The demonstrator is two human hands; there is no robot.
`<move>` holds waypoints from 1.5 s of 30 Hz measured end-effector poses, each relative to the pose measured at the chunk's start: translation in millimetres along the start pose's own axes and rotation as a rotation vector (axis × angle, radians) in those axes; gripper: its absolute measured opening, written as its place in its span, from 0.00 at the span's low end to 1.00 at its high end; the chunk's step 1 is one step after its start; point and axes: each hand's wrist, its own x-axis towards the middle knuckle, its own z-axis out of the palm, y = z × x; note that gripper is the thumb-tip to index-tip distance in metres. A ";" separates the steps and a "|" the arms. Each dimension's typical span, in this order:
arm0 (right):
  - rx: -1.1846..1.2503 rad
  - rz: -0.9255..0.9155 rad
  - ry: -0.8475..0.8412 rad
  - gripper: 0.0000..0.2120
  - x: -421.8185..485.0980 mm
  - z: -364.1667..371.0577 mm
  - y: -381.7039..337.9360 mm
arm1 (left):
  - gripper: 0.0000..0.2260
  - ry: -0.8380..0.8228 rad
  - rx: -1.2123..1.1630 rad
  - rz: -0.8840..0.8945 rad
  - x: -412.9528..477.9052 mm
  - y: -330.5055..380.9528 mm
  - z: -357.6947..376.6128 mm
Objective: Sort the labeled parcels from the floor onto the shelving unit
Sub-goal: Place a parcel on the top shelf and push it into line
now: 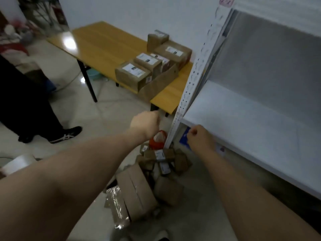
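Observation:
A heap of brown labeled parcels [156,171] lies on the floor at the foot of the white shelving unit [251,115]. Its shelf board in front of me carries nothing. My left hand [145,123] hovers above the heap with its fingers curled downward and out of sight; nothing shows in it. My right hand [199,136] is at the shelf's front edge near the upright post [194,80], fingers curled, with no parcel in it. A red and white packet [157,140] lies by the post's foot.
A yellow wooden table [104,42] to the left of the shelf bears several more labeled cartons [151,66]. Another person's dark trouser leg and black shoe [66,134] stand on the tiled floor at the left. Clear plastic wrap [116,206] lies beside the heap.

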 end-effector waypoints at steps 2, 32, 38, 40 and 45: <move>0.074 0.138 -0.173 0.08 8.3 46.4 28.1 | 0.09 -0.127 -0.098 -0.131 -0.3 -21.4 40.9; 0.618 1.385 -0.563 0.27 49.4 520.2 355.8 | 0.37 -0.505 -0.301 -0.835 35.7 -310.3 563.7; 0.698 1.264 -0.240 0.33 26.3 426.7 317.8 | 0.44 -0.359 -0.791 -1.082 22.3 -258.5 449.6; 0.687 1.262 -0.143 0.33 22.0 365.7 287.3 | 0.47 -0.311 -0.942 -1.122 16.2 -237.0 395.2; 0.814 1.153 0.028 0.29 6.9 208.4 204.5 | 0.41 -0.323 -1.207 -1.137 -3.6 -179.6 240.5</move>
